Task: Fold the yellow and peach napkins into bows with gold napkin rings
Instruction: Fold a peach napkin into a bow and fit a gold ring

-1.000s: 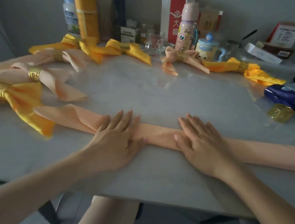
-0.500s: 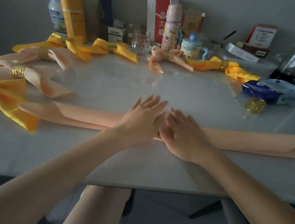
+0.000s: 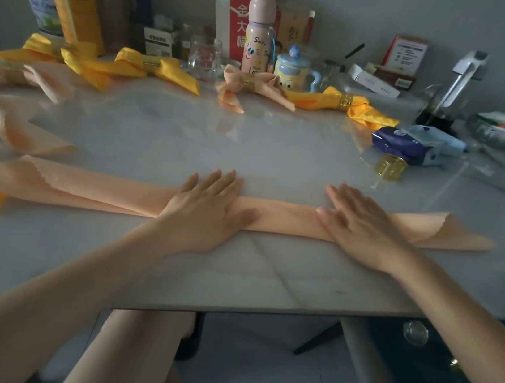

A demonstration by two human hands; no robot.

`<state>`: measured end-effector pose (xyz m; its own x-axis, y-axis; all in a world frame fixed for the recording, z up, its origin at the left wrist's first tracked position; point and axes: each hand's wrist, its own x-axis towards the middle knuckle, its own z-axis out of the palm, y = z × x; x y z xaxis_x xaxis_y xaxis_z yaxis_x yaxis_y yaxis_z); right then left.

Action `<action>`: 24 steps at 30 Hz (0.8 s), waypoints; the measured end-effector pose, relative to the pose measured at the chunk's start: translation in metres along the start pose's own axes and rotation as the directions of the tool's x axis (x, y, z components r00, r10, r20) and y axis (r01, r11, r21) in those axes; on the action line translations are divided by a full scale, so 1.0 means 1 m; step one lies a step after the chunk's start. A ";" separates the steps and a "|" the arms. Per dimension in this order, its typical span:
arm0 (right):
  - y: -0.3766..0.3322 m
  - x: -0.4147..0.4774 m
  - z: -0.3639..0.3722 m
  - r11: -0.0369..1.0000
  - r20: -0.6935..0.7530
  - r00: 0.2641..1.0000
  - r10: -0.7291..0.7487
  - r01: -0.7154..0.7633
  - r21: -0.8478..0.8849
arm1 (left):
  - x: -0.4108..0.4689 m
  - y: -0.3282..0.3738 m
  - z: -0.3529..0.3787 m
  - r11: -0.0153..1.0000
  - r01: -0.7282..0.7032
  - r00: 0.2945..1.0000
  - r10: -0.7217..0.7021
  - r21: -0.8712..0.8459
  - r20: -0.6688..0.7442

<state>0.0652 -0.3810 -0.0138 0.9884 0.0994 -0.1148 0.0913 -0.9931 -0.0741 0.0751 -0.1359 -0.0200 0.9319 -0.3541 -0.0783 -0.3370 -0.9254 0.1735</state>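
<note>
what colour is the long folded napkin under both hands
Peach, plain, with no pattern. The napkin shows best in the head view, the only one.

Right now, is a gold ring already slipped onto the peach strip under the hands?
No: the loose gold ring stands on the table beside the blue packet, apart from the peach strip.

Pale marble table (image 3: 283,150): folded peach napkin strip (image 3: 99,189) across front, ringed bows (image 3: 152,66) along back, loose gold ring (image 3: 391,167) right.
</note>
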 end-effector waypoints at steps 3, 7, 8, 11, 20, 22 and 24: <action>0.025 -0.008 -0.004 0.999 0.057 0.997 0.049 -0.049 0.001 | 0.000 0.000 -0.001 1.000 -0.005 1.000 0.005 -0.010 0.001; 0.042 -0.010 -0.022 0.994 -0.044 0.993 0.112 -0.113 -0.011 | 0.001 0.001 -0.002 1.000 -0.021 1.000 0.021 -0.002 0.006; 0.039 -0.009 -0.026 0.999 -0.196 0.979 0.050 -0.053 -0.009 | 0.000 0.001 -0.003 1.000 -0.023 1.000 0.023 -0.004 -0.003; 0.012 -0.002 -0.032 0.977 -0.305 0.942 -0.139 0.181 0.114 | 0.002 0.003 -0.012 0.998 -0.024 0.998 0.020 -0.059 -0.067; 0.003 0.019 -0.064 0.980 0.309 0.948 -0.077 0.015 0.199 | 0.023 0.020 -0.043 0.991 -0.007 0.993 0.023 -0.135 0.115; 0.007 0.023 -0.068 0.980 0.361 0.928 -0.088 0.016 0.197 | 0.030 0.017 -0.047 0.989 -0.028 0.988 0.050 -0.146 0.149; 0.009 0.025 -0.069 0.976 0.415 0.903 -0.108 0.018 0.215 | 0.035 0.011 -0.050 0.987 -0.031 0.978 0.062 -0.158 0.198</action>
<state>0.0992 -0.3916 0.0512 0.8325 0.2232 -0.5070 0.0810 -0.9544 -0.2872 0.1109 -0.1516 0.0282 0.8643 -0.4306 -0.2600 -0.3401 -0.8811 0.3286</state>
